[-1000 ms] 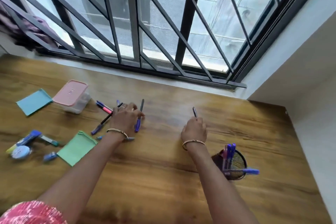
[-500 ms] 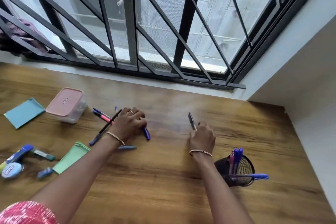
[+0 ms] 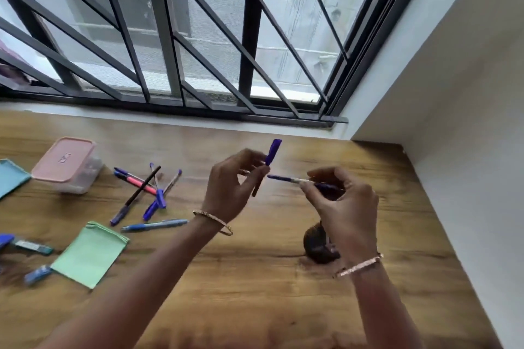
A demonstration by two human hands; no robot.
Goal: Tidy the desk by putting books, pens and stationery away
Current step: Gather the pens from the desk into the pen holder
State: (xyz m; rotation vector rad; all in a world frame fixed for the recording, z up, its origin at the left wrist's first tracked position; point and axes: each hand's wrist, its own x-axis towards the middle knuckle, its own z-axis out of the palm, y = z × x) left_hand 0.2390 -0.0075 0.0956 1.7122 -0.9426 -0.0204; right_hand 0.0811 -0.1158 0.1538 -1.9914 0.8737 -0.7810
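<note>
Head view. Both hands were flat on the bench (image 3: 255,292) half a second ago, each on a pen. Now both are lifted and brought together mid frame.

The left hand (image 3: 235,187) has its fingers curled and pinches a purple pen (image 3: 273,150) upright, purple end up. Whether it is a whole pen or just a cap is unclear through the blur. The right hand (image 3: 348,207) grips a slim pen (image 3: 286,179) between thumb and curled fingers. The pen lies about level, its tip pointing at the left hand, and the two pens are near each other but apart.

Meaning for the task: two pens are out of the scatter and off the wood but not yet stowed. Likely next is a drop into the pen holder (image 3: 316,244), the dark blurred shape lower right of centre, mostly hidden behind the right wrist.

Left to do, in the left half of the frame:
- loose pens (image 3: 141,190) in a crossed pile
- a blue pen (image 3: 154,225) just below the pile
- a green pouch (image 3: 90,252)
- a pink-lidded box (image 3: 63,160)
- small blurred items at the far left edge

Room: there is bare wood between the hands and the holder, so the way down is short and unobstructed. The window grille (image 3: 249,37) closes off the back and the wall (image 3: 467,150) closes off the right, both well apart from the hands. The holder stands well in from the wall.
</note>
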